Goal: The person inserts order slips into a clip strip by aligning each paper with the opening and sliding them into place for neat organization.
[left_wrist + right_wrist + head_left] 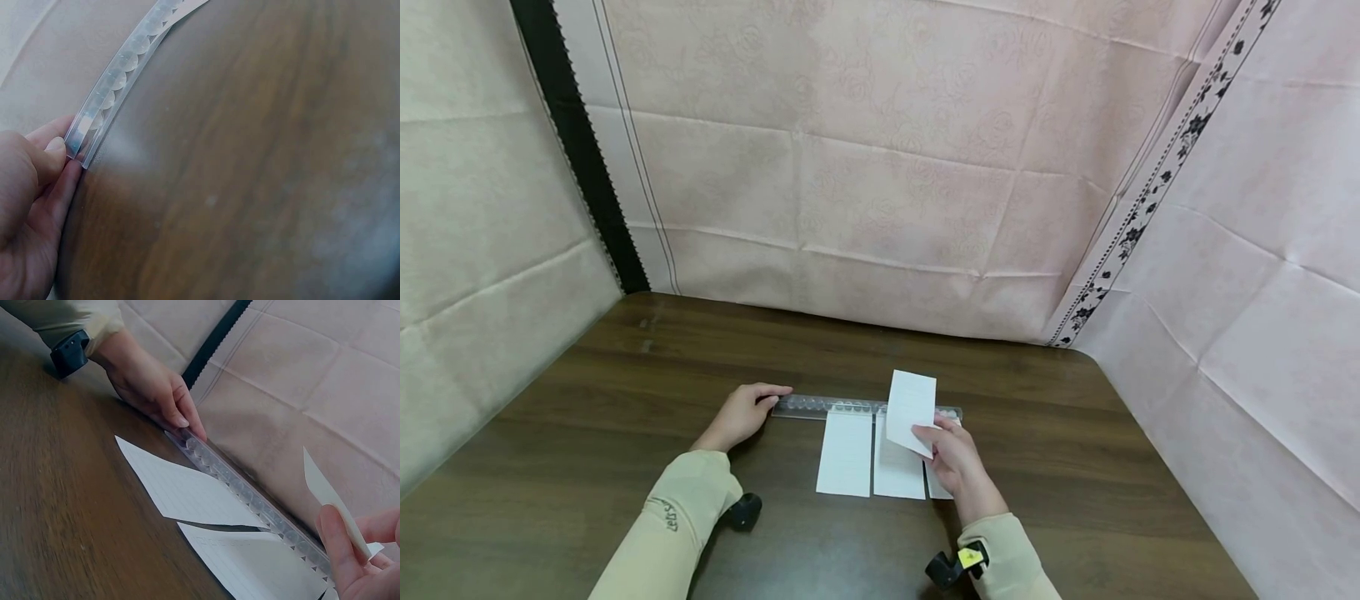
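Observation:
My left hand (741, 418) pinches the left end of a long clear plastic strip (805, 406) with a row of rounded scallops. In the left wrist view the thumb lies over that end (80, 134), with fingers beneath. Three white paper sheets lie side by side with their top edges at the strip: a left one (846, 457), a middle one (898, 473) and a partly hidden right one (937, 485). Faint lines show on the sheets in the right wrist view. My right hand (957, 460) holds a small white sheet (913, 404) tilted up between thumb and fingers, above the middle sheet.
The dark wooden table (1052, 467) extends around the work. Pale patterned cloth (880, 167) hangs behind it and at both sides. A small black wrist camera (744, 512) is by the left cuff, and another black camera (944, 570) by the right.

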Tool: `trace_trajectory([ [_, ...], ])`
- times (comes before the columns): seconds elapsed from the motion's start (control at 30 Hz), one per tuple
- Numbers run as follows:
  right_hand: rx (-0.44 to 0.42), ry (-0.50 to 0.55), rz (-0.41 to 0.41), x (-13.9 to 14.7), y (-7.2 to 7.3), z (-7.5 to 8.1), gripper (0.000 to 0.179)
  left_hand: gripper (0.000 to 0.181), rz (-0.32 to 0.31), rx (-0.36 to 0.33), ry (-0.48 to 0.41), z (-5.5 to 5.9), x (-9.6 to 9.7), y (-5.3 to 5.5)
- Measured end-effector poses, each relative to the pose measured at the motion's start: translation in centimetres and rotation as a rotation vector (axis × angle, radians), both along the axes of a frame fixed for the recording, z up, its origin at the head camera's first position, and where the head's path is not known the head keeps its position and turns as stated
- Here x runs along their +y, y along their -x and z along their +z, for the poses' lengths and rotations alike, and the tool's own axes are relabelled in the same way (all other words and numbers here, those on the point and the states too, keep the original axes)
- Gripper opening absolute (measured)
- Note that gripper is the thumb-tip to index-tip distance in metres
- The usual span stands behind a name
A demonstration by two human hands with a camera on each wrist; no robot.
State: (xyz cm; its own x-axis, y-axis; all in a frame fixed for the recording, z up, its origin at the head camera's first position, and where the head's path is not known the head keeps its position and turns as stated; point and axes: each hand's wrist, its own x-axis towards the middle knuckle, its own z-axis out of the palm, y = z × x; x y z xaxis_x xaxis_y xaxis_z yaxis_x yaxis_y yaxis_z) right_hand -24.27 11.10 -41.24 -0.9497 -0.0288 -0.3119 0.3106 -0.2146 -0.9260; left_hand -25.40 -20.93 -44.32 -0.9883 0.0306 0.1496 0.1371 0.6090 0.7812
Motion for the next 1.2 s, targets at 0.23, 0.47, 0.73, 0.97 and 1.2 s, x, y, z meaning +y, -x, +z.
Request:
trace_trajectory([
  [0.23,0.003,-0.005,0.019,-0.3,-0.3,0.1,0.046,0.028,0.003,0.002,-0.007,0.1,0.0,0.0],
  [0.47,0.013,-0.013,0.032,-1.0,-0.5,-0.1,0.038,0.028,0.002,0.004,-0.005,0.1,0.0,-0.1],
  [0.73,0.007,0.03,0.047,-1.7,-0.6,-0.1,0.042,0.028,-0.006,0.007,-0.008,0.3,0.2,-0.2],
  [0.97,0.006,0.021,0.052,-2.1,-0.8,-0.2,0.042,0.028,-0.005,0.001,-0.003,0.3,0.1,-0.2],
  [1.2,0.021,0.044,0.064,-2.7,-0.8,-0.4,0.041,0.028,-0.008,0.004,0.003,0.4,0.1,-0.3],
])
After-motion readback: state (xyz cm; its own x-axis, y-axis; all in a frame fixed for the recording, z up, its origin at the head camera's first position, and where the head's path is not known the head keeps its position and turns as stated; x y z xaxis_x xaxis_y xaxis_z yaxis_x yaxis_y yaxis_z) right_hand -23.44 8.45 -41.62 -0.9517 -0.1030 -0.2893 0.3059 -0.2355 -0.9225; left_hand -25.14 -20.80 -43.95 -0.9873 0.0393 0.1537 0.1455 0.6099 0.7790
